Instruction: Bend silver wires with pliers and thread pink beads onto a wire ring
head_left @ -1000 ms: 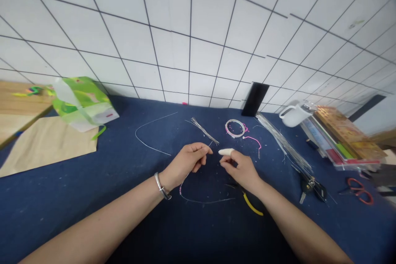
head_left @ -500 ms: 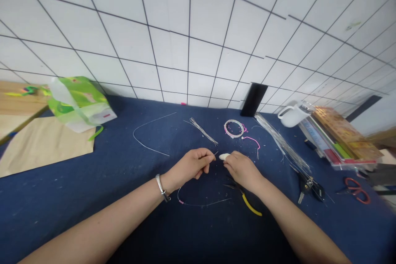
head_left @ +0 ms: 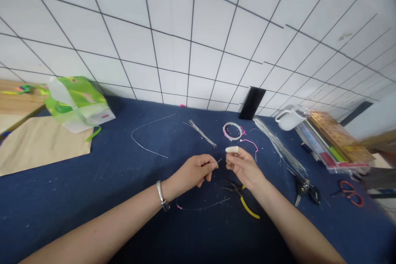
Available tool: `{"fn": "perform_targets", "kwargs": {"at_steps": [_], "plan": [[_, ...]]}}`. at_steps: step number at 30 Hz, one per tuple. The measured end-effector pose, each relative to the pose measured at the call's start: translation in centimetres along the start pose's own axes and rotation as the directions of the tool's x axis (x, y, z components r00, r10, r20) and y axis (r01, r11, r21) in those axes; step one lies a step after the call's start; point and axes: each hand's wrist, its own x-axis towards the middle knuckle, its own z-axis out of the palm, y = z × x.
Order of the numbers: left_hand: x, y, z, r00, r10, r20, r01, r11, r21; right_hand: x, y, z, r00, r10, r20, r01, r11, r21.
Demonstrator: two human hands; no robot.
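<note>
Wire [head_left: 220, 160], thin and shiny, pokes out of the left hand [head_left: 198, 171] near the middle of the blue surface [head_left: 62, 202]. The left grip is pinching it, thumb against finger, with only a short tip showing. The right hand [head_left: 246, 169] is just beside that tip, with its fingers curled in and a white cover [head_left: 232, 149] on one finger. I can't tell if the right grip has anything tiny in it.

Closer to the person, a thin strand [head_left: 201, 209] with pink beads [head_left: 179, 207] curves along. It may be the other end of the same wire, but the left hand hides the join. Pliers [head_left: 246, 208] with yellow handles lie near the right hand.

The wire should feel very light, a bit stiff and springy. It looks smooth, so the beads could slide off a loose end. A good spot to hold it is close behind the tip, so it won't wobble. The beads look so small that only fingertips could pick them up.
</note>
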Motion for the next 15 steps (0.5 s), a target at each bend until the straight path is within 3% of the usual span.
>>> {"fn": "perform_targets", "kwargs": {"at_steps": [2,4,15], "plan": [[-0.2,0.1,0.3,1.000,0.012,0.017,-0.012,1.000,0.027,0.0,0.0,0.2,0.996,0.086,0.011,-0.086,0.965,0.248],[-0.3,0.1,0.5,0.999,0.031,0.021,-0.032,0.998,0.050,-0.2,0.2,0.5,0.991,0.127,0.036,-0.131,0.924,0.359],[-0.2,-0.3,0.3,0.998,0.066,-0.008,-0.065,0.993,0.097,-0.6,0.7,2.0,0.987,0.115,0.110,-0.151,0.891,0.428]]}}
